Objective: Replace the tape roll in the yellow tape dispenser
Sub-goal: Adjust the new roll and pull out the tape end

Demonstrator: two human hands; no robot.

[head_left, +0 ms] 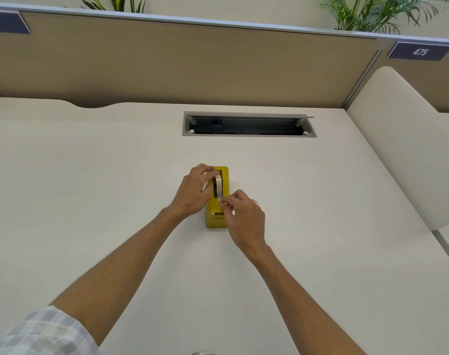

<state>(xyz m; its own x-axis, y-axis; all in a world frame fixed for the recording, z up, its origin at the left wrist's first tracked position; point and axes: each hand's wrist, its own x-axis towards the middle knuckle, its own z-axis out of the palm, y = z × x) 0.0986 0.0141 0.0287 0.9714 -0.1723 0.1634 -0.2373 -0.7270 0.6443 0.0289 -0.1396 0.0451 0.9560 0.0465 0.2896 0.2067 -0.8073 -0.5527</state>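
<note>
The yellow tape dispenser (224, 201) stands on the white desk (116, 188), its cutter end toward me. A roll of clear tape (218, 185) sits upright in its well. My left hand (195, 190) rests against the dispenser's left side, with fingers curled over the top of the roll. My right hand (244, 216) is at the cutter end, thumb and forefinger pinched on the loose end of the tape strip just below the roll. A small clear object (255, 201) peeks out behind my right hand; I cannot tell what it is.
An open cable tray slot (249, 124) is cut into the desk behind the dispenser. A tan partition (167, 65) closes the back, a cream side panel (397, 139) stands at the right. Plants show above the partition.
</note>
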